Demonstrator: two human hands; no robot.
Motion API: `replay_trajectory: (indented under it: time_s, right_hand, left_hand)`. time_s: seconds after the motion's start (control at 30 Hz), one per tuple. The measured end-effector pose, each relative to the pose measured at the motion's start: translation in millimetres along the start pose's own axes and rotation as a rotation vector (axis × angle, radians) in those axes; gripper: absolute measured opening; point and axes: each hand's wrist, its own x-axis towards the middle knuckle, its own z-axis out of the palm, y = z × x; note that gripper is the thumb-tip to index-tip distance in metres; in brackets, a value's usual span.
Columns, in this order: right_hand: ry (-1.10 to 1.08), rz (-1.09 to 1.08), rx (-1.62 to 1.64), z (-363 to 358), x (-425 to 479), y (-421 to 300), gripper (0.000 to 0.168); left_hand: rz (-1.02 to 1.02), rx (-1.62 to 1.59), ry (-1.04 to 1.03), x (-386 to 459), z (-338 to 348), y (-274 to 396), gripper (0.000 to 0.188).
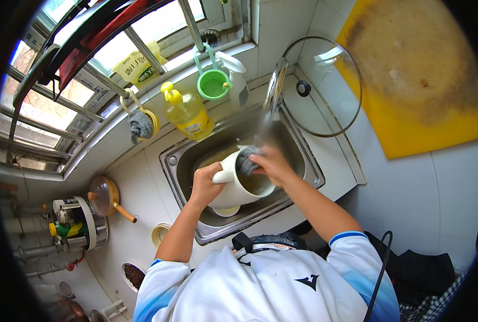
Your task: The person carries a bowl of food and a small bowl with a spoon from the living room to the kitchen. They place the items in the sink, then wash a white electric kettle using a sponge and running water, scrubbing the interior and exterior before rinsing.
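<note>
My left hand [206, 183] grips the handle of a large white pitcher [233, 191], which is tilted on its side over the stainless steel sink [170, 173]. Its wide mouth faces right. In my right hand [277, 165] is a grey scrubbing cloth [247, 161], pressed at the pitcher's rim and partly inside its mouth. Just beyond, a chrome faucet [274, 88] points down toward the sink, and its lower end is blurred. Below the pitcher, part of a pale bowl [227, 211] shows in the basin; the pitcher hides the rest.
Behind the sink stand a yellow-pump soap bottle [190, 116] and a white spray bottle [238, 82]. A glass lid [323, 88] leans at the right, near a yellow cutting board [416, 76]. On the left counter are a lidded pan [104, 197], a cream container [160, 233] and a condiment rack [82, 223].
</note>
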Motion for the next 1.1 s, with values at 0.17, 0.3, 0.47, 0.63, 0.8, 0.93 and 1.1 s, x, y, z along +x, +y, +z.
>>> replay_trajectory:
  time_s: [0.17, 0.3, 0.47, 0.63, 0.8, 0.93, 1.1]
  right_hand:
    - [-0.604, -0.284, -1.034, 0, -9, 1, 0.019]
    - [-0.247, -0.989, -1.235, -2, 5, 4, 0.021]
    - [-0.473, -0.438, -1.647, -2, 7, 37, 0.022]
    - [-0.164, 0.242, 0.155, 17, 10, 25, 0.027]
    - [-0.453, -0.031, -0.186, 15, -4, 32, 0.029]
    - [-0.321, -0.633, -1.333, 3, 0, 39, 0.021]
    - [-0.216, -0.841, -1.797, -9, 14, 41, 0.018]
  left_hand:
    - [0.006, 0.018, 0.007, 0, 1, -8, 0.015]
    - [0.064, 0.045, -0.050, 1, 3, -6, 0.015]
    - [0.103, 0.095, -0.037, 12, 0, -5, 0.015]
    - [0.082, 0.035, -0.022, 6, 0, -3, 0.017]
    - [0.114, 0.033, -0.005, 4, 2, -2, 0.017]
    - [0.117, 0.057, -0.066, 10, 0, 0, 0.015]
    - [0.071, 0.001, -0.073, 14, -5, 9, 0.015]
